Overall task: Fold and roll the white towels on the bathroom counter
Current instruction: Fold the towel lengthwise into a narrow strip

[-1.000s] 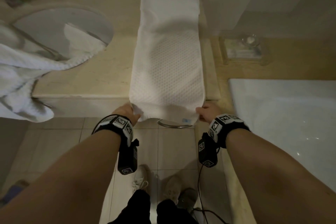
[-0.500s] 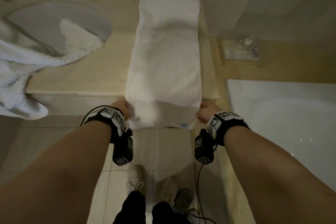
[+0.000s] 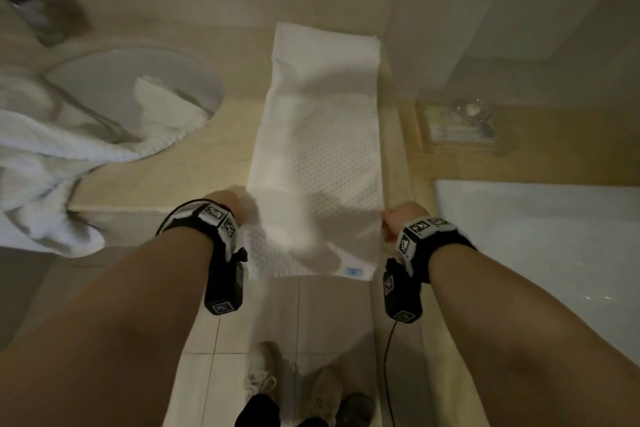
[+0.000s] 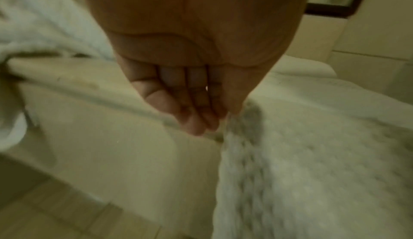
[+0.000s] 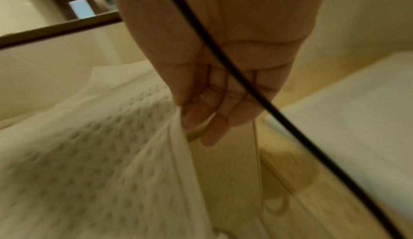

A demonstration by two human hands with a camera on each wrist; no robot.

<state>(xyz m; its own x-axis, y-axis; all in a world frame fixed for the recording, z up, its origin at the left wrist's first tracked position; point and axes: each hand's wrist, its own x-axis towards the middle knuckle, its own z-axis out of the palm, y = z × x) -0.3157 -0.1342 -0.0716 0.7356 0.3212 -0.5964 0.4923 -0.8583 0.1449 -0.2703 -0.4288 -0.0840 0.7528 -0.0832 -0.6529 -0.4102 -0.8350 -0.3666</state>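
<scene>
A long white waffle towel (image 3: 317, 156) lies folded lengthwise on the beige counter (image 3: 166, 180), and its near end hangs over the front edge. My left hand (image 3: 227, 206) pinches the towel's left side edge at the counter's front; the left wrist view shows the left hand (image 4: 201, 119) with its fingers together against the towel (image 4: 312, 154). On the other side, my right hand (image 3: 398, 218) pinches the right side edge. In the right wrist view the right hand (image 5: 201, 117) has the towel (image 5: 89, 154) caught between thumb and fingers, partly crossed by a black cable.
A round sink (image 3: 114, 80) at the left holds a crumpled white towel (image 3: 41, 163) that spills over the counter edge. A clear tray with a glass (image 3: 464, 128) stands at the right. The white bathtub (image 3: 540, 253) lies beyond it. Tiled floor and shoes are below.
Both hands have moved from the towel's hanging near corners up along its side edges to the level of the counter's front. The towel itself lies as before.
</scene>
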